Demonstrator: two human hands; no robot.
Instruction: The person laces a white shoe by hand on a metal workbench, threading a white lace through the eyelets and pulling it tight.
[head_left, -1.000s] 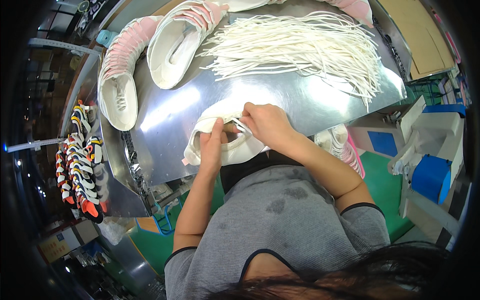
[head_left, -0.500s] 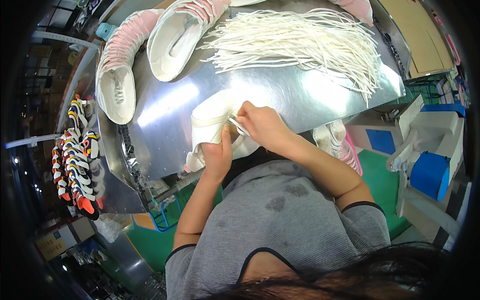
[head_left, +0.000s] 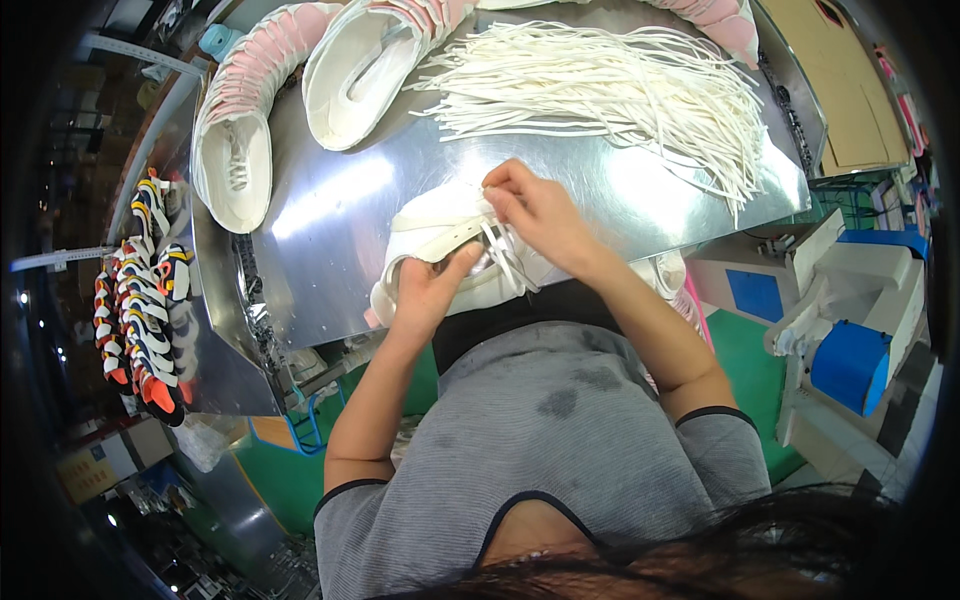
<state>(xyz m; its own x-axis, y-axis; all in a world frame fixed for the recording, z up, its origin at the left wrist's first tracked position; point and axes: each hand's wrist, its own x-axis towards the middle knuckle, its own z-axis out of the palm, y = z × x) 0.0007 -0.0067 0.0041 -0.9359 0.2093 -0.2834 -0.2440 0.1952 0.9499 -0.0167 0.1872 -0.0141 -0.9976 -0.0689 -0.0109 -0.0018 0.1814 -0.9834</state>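
Head view: a shiny metal bench (head_left: 325, 265) carries nested pink-and-white shoe uppers (head_left: 236, 160) at its far left and, beside them, a broad heap of white laces (head_left: 600, 90). At the near edge, before the person's waist, is a white shoe upper (head_left: 425, 222). The left hand (head_left: 428, 292) has its fingers clamped on the upper's opening, thumb outermost. The right hand (head_left: 540, 222) bends its fingers at the upper's far side (whether they pinch anything, I cannot tell). Loose lace strands (head_left: 508, 268) hang between the hands.
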